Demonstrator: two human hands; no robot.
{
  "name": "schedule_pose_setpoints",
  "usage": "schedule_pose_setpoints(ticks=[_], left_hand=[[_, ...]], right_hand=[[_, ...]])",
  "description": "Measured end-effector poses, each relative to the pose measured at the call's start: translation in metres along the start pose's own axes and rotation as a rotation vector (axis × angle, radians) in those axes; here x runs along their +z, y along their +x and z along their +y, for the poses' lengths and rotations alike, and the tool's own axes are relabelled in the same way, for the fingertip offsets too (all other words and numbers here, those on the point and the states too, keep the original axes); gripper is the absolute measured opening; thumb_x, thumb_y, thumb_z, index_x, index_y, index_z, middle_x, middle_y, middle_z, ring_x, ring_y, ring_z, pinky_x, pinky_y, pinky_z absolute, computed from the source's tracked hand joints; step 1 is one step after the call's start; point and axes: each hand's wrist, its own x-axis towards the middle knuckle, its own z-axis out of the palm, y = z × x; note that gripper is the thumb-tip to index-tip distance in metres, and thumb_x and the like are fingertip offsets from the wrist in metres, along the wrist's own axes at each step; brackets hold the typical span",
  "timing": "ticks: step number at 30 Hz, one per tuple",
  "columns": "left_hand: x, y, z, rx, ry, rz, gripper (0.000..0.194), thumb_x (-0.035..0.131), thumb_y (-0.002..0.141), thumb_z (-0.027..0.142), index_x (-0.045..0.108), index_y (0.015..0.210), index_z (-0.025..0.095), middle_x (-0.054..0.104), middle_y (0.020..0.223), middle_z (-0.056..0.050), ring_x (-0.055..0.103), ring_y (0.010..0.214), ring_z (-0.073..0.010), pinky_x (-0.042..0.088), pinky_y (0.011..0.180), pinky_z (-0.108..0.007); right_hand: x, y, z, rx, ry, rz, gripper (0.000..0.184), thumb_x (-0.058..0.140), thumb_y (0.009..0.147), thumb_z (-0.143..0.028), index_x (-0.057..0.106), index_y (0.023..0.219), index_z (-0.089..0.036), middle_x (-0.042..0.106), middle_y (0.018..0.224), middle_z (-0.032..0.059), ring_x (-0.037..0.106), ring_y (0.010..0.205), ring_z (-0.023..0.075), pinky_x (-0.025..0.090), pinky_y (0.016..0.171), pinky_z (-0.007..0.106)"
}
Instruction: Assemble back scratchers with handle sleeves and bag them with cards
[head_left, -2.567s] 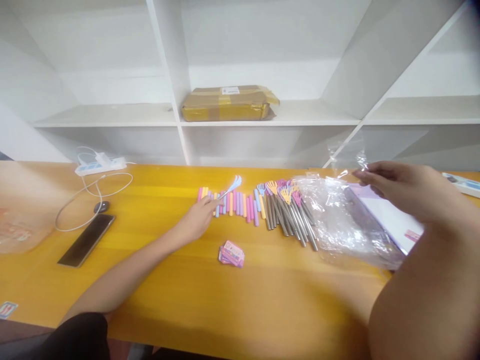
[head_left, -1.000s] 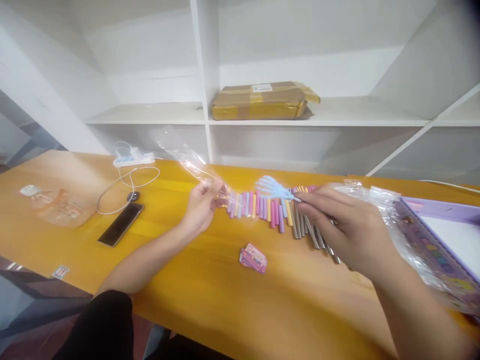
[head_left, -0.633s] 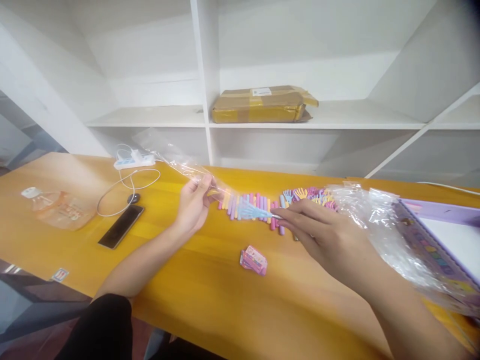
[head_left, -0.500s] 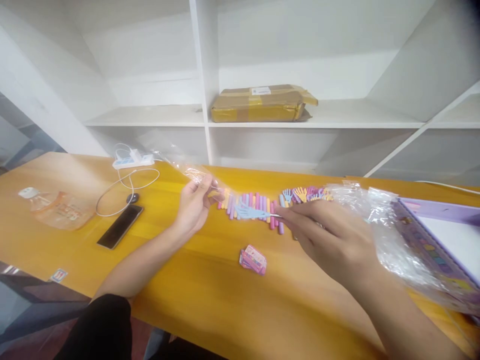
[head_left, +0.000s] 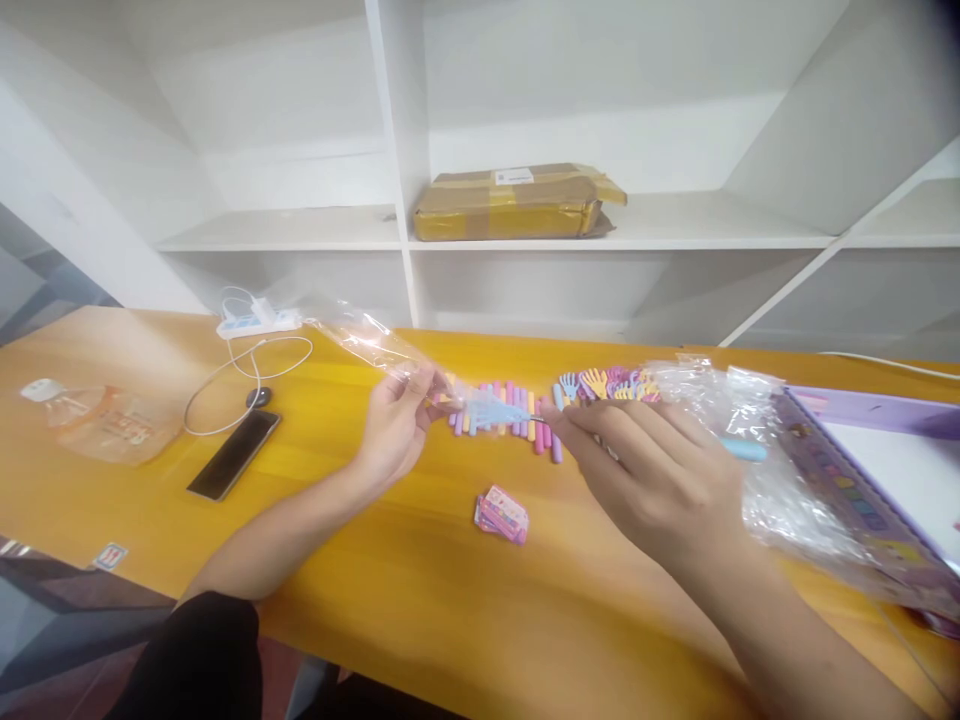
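Scratcher (head_left: 491, 410), pale blue with a hand-shaped head, lies level above the tabletop (head_left: 420, 610) between the two hands, its head pushed into the mouth of a clear sleeve (head_left: 367, 335). Right hand (head_left: 660, 480) pinches the thin metal stem, thumb and forefinger closed on it, the other fingers (head_left: 600, 425) loosely stretched alongside; a blue grip end (head_left: 742, 450) sticks out past the knuckles. Left hand (head_left: 397, 425) holds the sleeve's open end, fingertips shut on the film, and the sleeve rises away to the left.

Just behind the scratcher lies one row of pastel grips (head_left: 517, 410), pink, purple, yellow and blue, too many and too blurred to count. Next to it is one heap of more scratcher heads (head_left: 604, 383). One small stack of pink cards (head_left: 501, 515) lies nearer the person. To the right are one crumpled pile of clear bags (head_left: 757, 460) and one purple box (head_left: 870, 450). At the left lie one phone (head_left: 234, 468), one power strip (head_left: 259, 320) with its white cable, and one flat plastic bottle (head_left: 101, 425). One brown parcel (head_left: 514, 205) sits on the shelf.
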Motion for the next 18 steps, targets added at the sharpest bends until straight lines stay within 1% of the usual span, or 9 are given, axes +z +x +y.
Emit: schedule_pose_setpoints(ticks=[4, 9, 13, 18], left_hand=[[-0.003, 0.003, -0.001, -0.011, 0.012, 0.006, 0.037, 0.089, 0.085, 0.047, 0.071, 0.085, 0.014, 0.066, 0.086, -0.001, 0.07, 0.077, -0.0133, 0.067, 0.073, -0.029], [-0.004, 0.007, 0.005, -0.029, 0.01, 0.034, 0.041, 0.092, 0.081, 0.048, 0.069, 0.082, 0.014, 0.067, 0.082, 0.0, 0.069, 0.074, -0.0115, 0.066, 0.073, -0.027], [0.001, 0.001, 0.004, -0.064, -0.029, 0.043, 0.039, 0.092, 0.082, 0.046, 0.07, 0.084, 0.015, 0.07, 0.084, 0.0, 0.075, 0.08, -0.0148, 0.068, 0.078, -0.03], [0.007, -0.009, -0.006, -0.09, -0.101, 0.033, 0.032, 0.089, 0.086, 0.044, 0.073, 0.09, 0.016, 0.075, 0.092, -0.002, 0.076, 0.093, -0.0166, 0.067, 0.091, -0.034]], right_hand=[[-0.003, -0.005, 0.007, 0.021, 0.003, -0.01, 0.018, 0.07, 0.097, -0.01, 0.075, 0.111, -0.021, 0.073, 0.09, 0.0039, 0.061, 0.079, 0.0167, 0.04, 0.071, 0.035], [-0.007, -0.01, 0.012, 0.125, 0.027, -0.029, 0.015, 0.069, 0.101, -0.018, 0.076, 0.111, -0.026, 0.073, 0.089, 0.0029, 0.061, 0.076, 0.0164, 0.037, 0.07, 0.037], [-0.008, -0.008, 0.006, 0.15, 0.03, 0.006, 0.013, 0.073, 0.098, -0.017, 0.076, 0.108, -0.025, 0.071, 0.088, 0.0036, 0.059, 0.076, 0.0159, 0.032, 0.067, 0.037], [-0.009, -0.001, -0.003, 0.135, -0.08, 0.033, 0.007, 0.072, 0.097, -0.013, 0.074, 0.094, -0.02, 0.069, 0.083, 0.0045, 0.054, 0.073, 0.0153, 0.031, 0.067, 0.036]])
